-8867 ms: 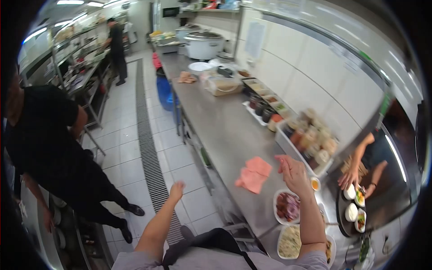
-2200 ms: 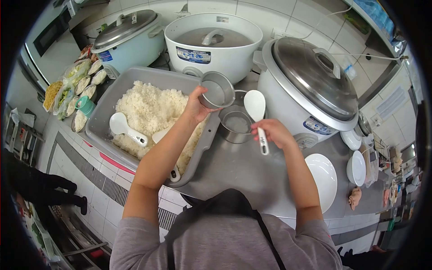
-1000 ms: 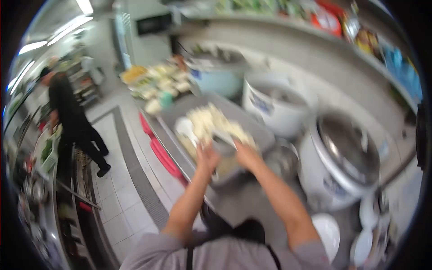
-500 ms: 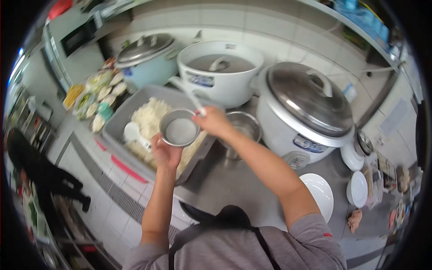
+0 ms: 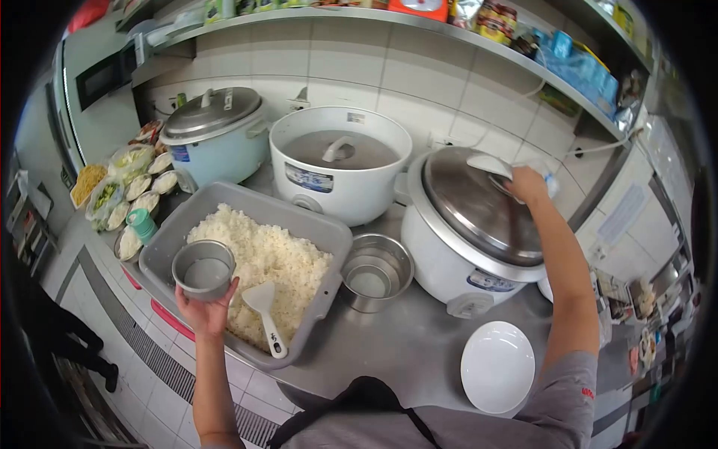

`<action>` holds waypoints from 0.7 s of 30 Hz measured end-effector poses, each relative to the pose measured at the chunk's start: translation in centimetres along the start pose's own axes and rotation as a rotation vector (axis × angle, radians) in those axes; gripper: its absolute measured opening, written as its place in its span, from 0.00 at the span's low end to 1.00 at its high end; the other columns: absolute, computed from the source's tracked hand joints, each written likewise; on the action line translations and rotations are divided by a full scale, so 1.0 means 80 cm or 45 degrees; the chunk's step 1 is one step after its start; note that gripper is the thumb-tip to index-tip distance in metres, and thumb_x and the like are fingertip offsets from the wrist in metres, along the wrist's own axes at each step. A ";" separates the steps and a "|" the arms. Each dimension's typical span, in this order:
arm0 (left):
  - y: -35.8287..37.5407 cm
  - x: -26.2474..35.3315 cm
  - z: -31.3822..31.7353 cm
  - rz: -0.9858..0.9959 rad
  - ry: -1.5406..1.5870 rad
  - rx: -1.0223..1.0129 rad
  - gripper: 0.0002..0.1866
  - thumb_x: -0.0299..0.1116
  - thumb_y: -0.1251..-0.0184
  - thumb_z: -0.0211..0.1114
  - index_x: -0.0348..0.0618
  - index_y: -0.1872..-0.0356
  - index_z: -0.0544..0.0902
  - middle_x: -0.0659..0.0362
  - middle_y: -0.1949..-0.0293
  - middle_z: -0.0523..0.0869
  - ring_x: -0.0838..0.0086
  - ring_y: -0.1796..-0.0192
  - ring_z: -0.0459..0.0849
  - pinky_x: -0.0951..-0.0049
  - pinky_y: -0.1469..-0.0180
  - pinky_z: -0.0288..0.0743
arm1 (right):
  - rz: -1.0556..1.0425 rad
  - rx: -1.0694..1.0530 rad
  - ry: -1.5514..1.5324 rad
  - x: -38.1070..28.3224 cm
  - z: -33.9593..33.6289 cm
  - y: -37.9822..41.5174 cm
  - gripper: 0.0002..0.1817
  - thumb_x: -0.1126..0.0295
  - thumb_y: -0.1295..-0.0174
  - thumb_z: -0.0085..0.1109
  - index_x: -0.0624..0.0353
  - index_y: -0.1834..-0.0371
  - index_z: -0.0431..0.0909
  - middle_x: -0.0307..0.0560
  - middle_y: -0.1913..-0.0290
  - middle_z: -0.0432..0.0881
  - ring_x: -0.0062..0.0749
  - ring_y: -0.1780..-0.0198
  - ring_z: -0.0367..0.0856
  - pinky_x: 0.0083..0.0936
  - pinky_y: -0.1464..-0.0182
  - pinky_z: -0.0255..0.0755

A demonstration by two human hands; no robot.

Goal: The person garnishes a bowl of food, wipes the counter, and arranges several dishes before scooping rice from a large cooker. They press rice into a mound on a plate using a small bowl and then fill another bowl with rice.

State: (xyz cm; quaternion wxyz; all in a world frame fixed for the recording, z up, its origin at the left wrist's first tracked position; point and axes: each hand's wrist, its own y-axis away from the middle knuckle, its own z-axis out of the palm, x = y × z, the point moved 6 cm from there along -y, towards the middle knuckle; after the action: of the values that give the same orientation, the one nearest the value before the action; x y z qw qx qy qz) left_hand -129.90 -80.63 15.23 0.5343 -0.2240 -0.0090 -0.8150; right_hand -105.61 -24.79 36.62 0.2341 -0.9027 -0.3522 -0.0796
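Note:
My left hand (image 5: 206, 308) holds a round metal bowl (image 5: 203, 288) from below, over the left side of a grey tub (image 5: 338, 243) of cooked rice (image 5: 262, 243). A white rice paddle (image 5: 259, 298) lies on the rice, its grip toward the tub's near wall. My right hand (image 5: 528, 185) reaches to the top of the large rice cooker (image 5: 437, 251) on the right. Its fingers are closed around the pale handle (image 5: 490, 165) of the metal lid (image 5: 471, 206). The lid sits on the cooker.
An uncovered white cooker (image 5: 340, 179) and a lidded pale-blue cooker (image 5: 232, 153) stand against the wall. A metal pot (image 5: 378, 273) is beside the tub. A white plate (image 5: 497, 367) lies near my right elbow. Food containers (image 5: 131, 191) stand left; a shelf (image 5: 359, 13) runs overhead.
My right hand has moved from the tub to the right cooker's lid; the long white utensil in it no longer shows there. The bowl has shifted left. A paddle lies lower in the tub.

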 end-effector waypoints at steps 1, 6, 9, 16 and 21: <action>-0.008 0.011 -0.013 0.031 0.032 0.049 0.33 0.55 0.39 0.45 0.51 0.35 0.55 0.46 0.35 0.56 0.43 0.35 0.53 0.45 0.43 0.64 | 0.014 0.043 -0.002 0.009 0.022 -0.006 0.16 0.62 0.48 0.55 0.66 0.68 0.76 0.59 0.64 0.80 0.48 0.60 0.79 0.38 0.59 0.73; -0.023 0.045 -0.018 0.074 0.133 0.009 0.34 0.59 0.41 0.46 0.48 0.38 0.60 0.48 0.40 0.64 0.46 0.42 0.66 0.57 0.57 0.79 | -0.051 0.007 -0.134 0.029 0.039 -0.028 0.13 0.68 0.55 0.56 0.65 0.67 0.76 0.62 0.64 0.78 0.53 0.59 0.77 0.40 0.55 0.72; -0.024 0.045 -0.045 0.026 0.198 0.112 0.34 0.62 0.41 0.44 0.52 0.39 0.61 0.53 0.41 0.66 0.47 0.44 0.67 0.61 0.63 0.81 | -0.244 0.123 -0.164 0.033 -0.001 -0.042 0.12 0.70 0.58 0.56 0.67 0.71 0.75 0.64 0.68 0.78 0.56 0.63 0.77 0.39 0.58 0.72; -0.024 0.050 -0.074 0.217 0.240 0.287 0.36 0.64 0.42 0.43 0.52 0.38 0.59 0.50 0.41 0.66 0.44 0.44 0.68 0.62 0.65 0.82 | -0.460 0.004 -0.405 -0.137 -0.091 -0.065 0.11 0.70 0.59 0.54 0.70 0.75 0.74 0.65 0.75 0.76 0.58 0.69 0.76 0.40 0.62 0.70; -0.019 0.049 -0.078 0.235 0.185 0.311 0.37 0.63 0.40 0.41 0.49 0.37 0.56 0.46 0.40 0.64 0.38 0.48 0.70 0.56 0.64 0.82 | -0.535 0.270 -0.298 -0.303 -0.090 -0.193 0.12 0.71 0.56 0.52 0.69 0.71 0.77 0.65 0.69 0.78 0.56 0.63 0.78 0.39 0.57 0.71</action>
State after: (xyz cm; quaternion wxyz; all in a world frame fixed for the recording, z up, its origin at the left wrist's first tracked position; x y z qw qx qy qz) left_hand -134.73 -84.96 11.45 0.6295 -0.0978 -0.0488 -0.7693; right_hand -133.76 -32.82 41.13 0.2636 -0.7832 -0.5629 0.0159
